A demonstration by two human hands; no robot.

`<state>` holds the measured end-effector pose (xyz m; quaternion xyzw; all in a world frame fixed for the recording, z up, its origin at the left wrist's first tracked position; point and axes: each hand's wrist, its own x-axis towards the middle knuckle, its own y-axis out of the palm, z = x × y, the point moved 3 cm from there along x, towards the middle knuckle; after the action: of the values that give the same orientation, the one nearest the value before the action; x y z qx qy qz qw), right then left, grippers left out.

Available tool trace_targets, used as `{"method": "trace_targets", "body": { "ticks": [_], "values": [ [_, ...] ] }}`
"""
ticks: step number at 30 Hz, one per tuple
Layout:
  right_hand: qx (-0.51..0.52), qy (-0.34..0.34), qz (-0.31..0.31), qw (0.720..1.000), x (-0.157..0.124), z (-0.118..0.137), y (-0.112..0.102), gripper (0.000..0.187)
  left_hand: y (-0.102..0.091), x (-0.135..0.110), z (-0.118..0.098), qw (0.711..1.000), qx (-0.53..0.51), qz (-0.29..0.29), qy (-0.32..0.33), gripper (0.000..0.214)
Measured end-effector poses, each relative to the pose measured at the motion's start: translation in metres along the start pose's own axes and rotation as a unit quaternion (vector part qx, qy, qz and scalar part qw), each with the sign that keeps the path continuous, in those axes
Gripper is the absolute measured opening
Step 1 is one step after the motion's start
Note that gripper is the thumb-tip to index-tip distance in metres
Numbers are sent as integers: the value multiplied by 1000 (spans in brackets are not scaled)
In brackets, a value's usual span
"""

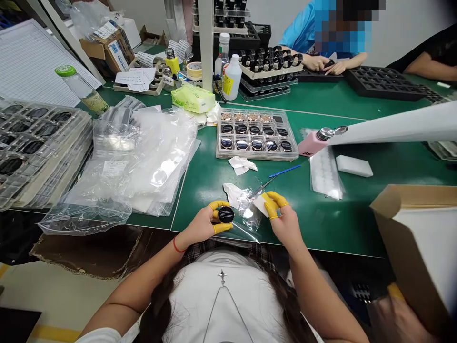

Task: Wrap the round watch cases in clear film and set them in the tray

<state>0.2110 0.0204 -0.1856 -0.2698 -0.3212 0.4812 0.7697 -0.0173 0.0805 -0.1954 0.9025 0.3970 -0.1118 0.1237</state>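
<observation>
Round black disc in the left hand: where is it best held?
Pinch the round black disc by its rim from the sides, as the left hand does with its yellow-capped fingers. It is flat and round, its face turned up, so the edge gives purchase and leaves that face uncovered.

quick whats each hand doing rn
Left hand: closed, holding a round black disc.
Right hand: closed, pinching a small white piece.

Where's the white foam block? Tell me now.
In the head view, the white foam block lies on the right of the green work mat, just right of a clear plastic sheet and below the pink dispenser bottle.
</observation>
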Motion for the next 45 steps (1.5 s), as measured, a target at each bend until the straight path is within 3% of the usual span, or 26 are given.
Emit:
{"method": "trace_targets", "body": {
  "ticks": [2,4,6,9,11,13,16,19,20,22,25,32,35,38,42,45],
  "values": [
    [-71,3,4,997,0,-13,-1,29,0,0,1,1000,-1,6,-4,52],
    [-80,-15,-2,997,-3,-9,3,28,2,0,1,1000,1,9,-2,51],
    [1,-41,34,999,-7,11,12,29,6,0,1,1000,6,14,3,53],
    [138,-72,154,976,-9,52,29,40,11,0,-2,999,10,30,18,62],
    [174,-86,195,961,7,69,33,43,9,1,-3,999,18,23,32,70],
    [186,-87,170,964,47,70,26,34,0,1,-2,998,27,-9,54,72],
    [183,-58,48,980,143,43,-1,25,-15,2,2,996,17,-49,72,66],
    [34,47,-84,995,243,1,-27,33,-22,2,7,997,3,-54,61,59],
    [-32,81,-91,992,269,-12,-31,35,-23,2,8,997,-1,-53,58,57],
    [-67,105,-86,988,309,-31,-33,37,-22,2,10,998,-7,-45,53,54],
    [-95,112,-53,988,338,-49,-25,37,-20,3,9,999,3,-32,42,52],
    [-191,53,16,980,359,-53,9,28,-21,5,6,1000,-9,-26,13,50],
    [-214,62,61,973,365,-48,21,31,-21,6,6,999,-16,-26,14,50],
    [-234,76,69,967,364,-42,23,32,-21,6,5,999,-16,-24,23,48],
    [-270,60,25,961,341,-15,15,26,-21,5,1,999,-24,-30,34,47],
    [-281,18,-32,959,291,22,9,25,-21,4,-3,998,-32,-36,43,45]
  ]
}}
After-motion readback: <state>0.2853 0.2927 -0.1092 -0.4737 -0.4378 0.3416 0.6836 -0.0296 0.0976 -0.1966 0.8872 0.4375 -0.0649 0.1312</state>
